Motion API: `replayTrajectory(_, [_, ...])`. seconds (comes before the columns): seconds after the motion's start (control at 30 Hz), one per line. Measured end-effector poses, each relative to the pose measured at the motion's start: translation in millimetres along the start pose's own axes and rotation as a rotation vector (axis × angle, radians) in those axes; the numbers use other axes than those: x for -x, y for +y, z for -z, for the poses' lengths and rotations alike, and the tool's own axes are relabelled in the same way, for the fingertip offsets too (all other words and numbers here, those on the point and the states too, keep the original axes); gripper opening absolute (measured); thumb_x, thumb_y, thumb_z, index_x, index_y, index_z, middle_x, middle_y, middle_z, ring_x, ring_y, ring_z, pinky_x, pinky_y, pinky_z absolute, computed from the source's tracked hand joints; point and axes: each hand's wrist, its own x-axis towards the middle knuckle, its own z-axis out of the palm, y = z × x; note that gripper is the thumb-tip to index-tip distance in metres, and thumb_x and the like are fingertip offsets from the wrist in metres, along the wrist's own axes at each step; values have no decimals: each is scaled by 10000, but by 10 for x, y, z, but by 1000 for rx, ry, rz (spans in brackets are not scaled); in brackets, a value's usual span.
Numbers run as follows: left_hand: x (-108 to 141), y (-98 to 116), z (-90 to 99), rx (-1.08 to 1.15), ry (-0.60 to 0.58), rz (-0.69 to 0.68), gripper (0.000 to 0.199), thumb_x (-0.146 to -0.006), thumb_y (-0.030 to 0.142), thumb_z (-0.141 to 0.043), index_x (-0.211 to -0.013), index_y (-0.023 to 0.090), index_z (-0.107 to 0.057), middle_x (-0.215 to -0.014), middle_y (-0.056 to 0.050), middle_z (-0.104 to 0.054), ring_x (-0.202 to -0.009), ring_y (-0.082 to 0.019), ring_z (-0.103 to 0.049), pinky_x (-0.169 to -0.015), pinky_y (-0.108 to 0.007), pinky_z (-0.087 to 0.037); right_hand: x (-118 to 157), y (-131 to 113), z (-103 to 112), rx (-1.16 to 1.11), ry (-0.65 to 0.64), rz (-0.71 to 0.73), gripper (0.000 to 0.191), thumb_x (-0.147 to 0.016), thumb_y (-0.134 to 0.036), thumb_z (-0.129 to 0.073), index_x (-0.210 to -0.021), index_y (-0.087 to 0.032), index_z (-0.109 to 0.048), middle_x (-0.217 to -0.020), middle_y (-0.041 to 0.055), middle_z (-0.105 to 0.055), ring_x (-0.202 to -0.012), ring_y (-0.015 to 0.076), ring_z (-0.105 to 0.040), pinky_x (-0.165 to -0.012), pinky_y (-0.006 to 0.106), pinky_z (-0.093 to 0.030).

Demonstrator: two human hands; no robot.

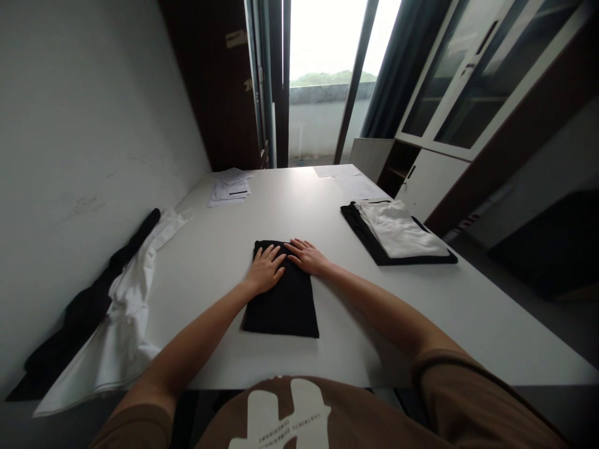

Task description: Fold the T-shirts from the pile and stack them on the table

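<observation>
A black garment [283, 308], folded into a flat rectangle, lies on the white table [290, 212] in front of me. My left hand [266, 269] rests flat on its upper left part with the fingers spread. Along its upper right edge lies my right hand [305, 255], palm down and fingers stretched out toward the left hand. Neither hand grips the cloth. The fingertips of both hands are close together near the far edge of the garment.
Folded clothes sit at the right, a white garment [397, 231] on top of black ones [374, 243]. Against the left wall lie a loose white garment [133, 299] and a black garment [93, 305]. Papers [231, 187] lie at the far left of the table, beyond which is a window [322, 81].
</observation>
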Motion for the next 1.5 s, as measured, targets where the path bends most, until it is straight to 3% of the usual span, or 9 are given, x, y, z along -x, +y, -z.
replayTrajectory(0.17, [-266,-195,-78,27,-111,161,649,-1026,561,-422,-1602,262,-390,-1697,-111,-283,-1574,-323,-222,-1258,-583,-161,-105,65,18,15,-8,-11,530,-1081,-445,-417,-1583,-276,-443,-1649,60,-384,-1564,247,-263,-1275,461,-222])
replayTrajectory(0.33, [-405,-376,-120,36,-112,300,729,-1014,630,-379,-1620,227,-344,-1702,-142,-255,-1584,-338,-179,-1256,-595,-131,-63,97,51,54,130,-168,580,-1051,-475,-477,-1556,-189,-477,-1629,131,-406,-1544,293,-297,-1254,481,-251])
replayTrajectory(0.47, [-427,-430,-170,50,-85,319,718,-1011,634,-380,-1598,219,-381,-1692,-151,-281,-1577,-337,-197,-1256,-591,-121,12,87,94,51,164,-188,588,-1036,-474,-510,-1546,-183,-490,-1580,148,-472,-1492,297,-381,-1230,467,-294])
replayTrajectory(0.67, [-341,-453,-169,79,35,285,604,-1011,542,-440,-1524,227,-488,-1618,-133,-431,-1531,-331,-298,-1246,-562,-187,34,-22,99,43,146,-115,465,-1039,-386,-516,-1488,-274,-564,-1539,78,-532,-1437,252,-453,-1210,425,-337])
replayTrajectory(0.93, [-294,-322,-62,63,29,131,625,-972,527,-525,-1520,226,-499,-1578,-122,-482,-1506,-316,-343,-1271,-560,-136,3,-41,94,50,112,-128,432,-1033,-364,-525,-1451,-282,-598,-1501,78,-568,-1400,252,-494,-1193,430,-357])
replayTrajectory(1.07, [-277,-267,-12,76,5,116,626,-981,500,-521,-1532,205,-488,-1605,-143,-441,-1505,-314,-358,-1263,-537,-198,2,-46,85,64,104,-140,437,-1032,-369,-523,-1457,-288,-589,-1507,76,-561,-1401,252,-487,-1191,431,-351])
replayTrajectory(1.27, [-200,110,-2,45,-92,-168,644,-997,532,-490,-1569,240,-447,-1668,-112,-351,-1555,-300,-281,-1284,-530,-126,12,23,21,163,203,-296,482,-1006,-466,-563,-1427,-232,-599,-1465,148,-577,-1385,311,-482,-1153,452,-359])
replayTrajectory(1.4, [-176,362,-51,14,-105,-133,726,-995,607,-449,-1577,173,-433,-1674,-160,-317,-1562,-326,-261,-1287,-535,-97,12,70,21,186,258,-377,448,-992,-491,-585,-1324,-198,-649,-1376,170,-624,-1317,330,-517,-1108,458,-380])
replayTrajectory(1.5, [-190,406,-74,43,-118,-91,738,-1005,608,-422,-1588,156,-412,-1681,-157,-302,-1569,-322,-245,-1285,-523,-135,-1,98,40,154,261,-372,355,-998,-447,-587,-1243,-204,-672,-1301,150,-656,-1256,308,-547,-1066,428,-406])
